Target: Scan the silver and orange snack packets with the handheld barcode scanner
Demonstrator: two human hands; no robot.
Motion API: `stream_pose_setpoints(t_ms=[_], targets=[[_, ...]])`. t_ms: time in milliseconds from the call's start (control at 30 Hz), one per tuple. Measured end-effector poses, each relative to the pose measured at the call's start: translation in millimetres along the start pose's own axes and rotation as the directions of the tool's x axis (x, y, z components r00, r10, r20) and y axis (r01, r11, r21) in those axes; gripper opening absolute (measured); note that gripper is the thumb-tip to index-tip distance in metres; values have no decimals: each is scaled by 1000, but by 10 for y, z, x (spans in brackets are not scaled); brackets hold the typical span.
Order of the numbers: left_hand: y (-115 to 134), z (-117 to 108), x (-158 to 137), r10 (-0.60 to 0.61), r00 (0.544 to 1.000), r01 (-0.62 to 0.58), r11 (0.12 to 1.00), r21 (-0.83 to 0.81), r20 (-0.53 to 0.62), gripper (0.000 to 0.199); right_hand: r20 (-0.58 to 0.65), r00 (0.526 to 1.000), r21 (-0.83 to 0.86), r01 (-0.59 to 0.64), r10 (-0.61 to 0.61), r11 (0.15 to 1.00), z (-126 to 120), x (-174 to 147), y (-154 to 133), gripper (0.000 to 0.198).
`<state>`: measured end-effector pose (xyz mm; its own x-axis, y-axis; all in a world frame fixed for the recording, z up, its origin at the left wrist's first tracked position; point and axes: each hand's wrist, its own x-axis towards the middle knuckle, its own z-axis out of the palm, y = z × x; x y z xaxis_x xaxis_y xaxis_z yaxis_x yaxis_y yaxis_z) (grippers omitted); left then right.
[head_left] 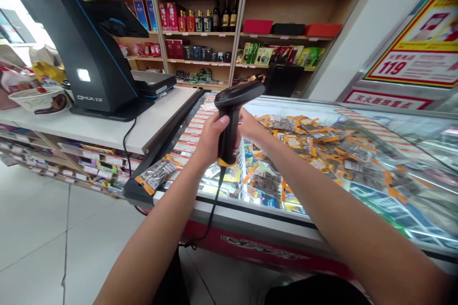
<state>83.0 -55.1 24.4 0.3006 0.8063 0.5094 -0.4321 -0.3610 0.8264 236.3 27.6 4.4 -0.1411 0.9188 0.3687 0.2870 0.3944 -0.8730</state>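
Observation:
In the middle of the head view, my left hand [208,140] is closed round the handle of a black barcode scanner [229,133], thumb on its near side. The scanner is upright, with orange trim at the handle's base, and its cord [215,200] hangs down in front of the freezer. My right hand [248,125] is just behind and to the right of the handle; its fingers are mostly hidden by the scanner. Left of my left forearm, a clear packet with orange ends [156,175] lies on the freezer's corner.
Below my hands is a glass-topped chest freezer [272,219], with many orange-edged packets [296,140] heaped on the right. A point-of-sale terminal [95,57] and a paper bowl [43,100] stand on the white counter [132,136]. Shelves of boxes and bottles [200,33] line the back.

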Motion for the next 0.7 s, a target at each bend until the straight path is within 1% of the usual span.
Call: stream_pose_setpoints(t_ms=[67,133,200,233,300,367,467,567,700], targets=[[1,5,14,-30,998,31,999,27,-56,48,-33,999,13,-40,40,999,-314,-105,8,53],[-3,6,31,-64,992,71,996,56,-112,45,-113,992,18,-62,63,998,-583,-217,30,55],[-16,3,44,-87,986,101,990,94,-144,42,-186,980,-12,-69,66,998,-760,-289,54,52],[-23,1,48,-96,985,113,986,119,-141,41,-214,974,-20,-77,71,997,-811,-303,62,49],[-37,0,46,-116,989,131,976,176,-93,38,-239,965,26,-101,104,995,-849,-295,65,40],[-44,4,32,-155,988,152,962,229,-5,37,-245,955,137,-138,169,981,-841,-266,53,31],[-56,17,3,-229,967,190,942,276,115,36,-256,929,275,-196,269,941,-826,-242,31,21],[-83,25,-18,-263,950,198,925,323,171,35,-301,908,264,-214,291,940,-856,-250,39,18],[-128,26,-25,-264,940,170,911,375,217,36,-308,909,221,-217,279,951,-906,-243,102,19]])
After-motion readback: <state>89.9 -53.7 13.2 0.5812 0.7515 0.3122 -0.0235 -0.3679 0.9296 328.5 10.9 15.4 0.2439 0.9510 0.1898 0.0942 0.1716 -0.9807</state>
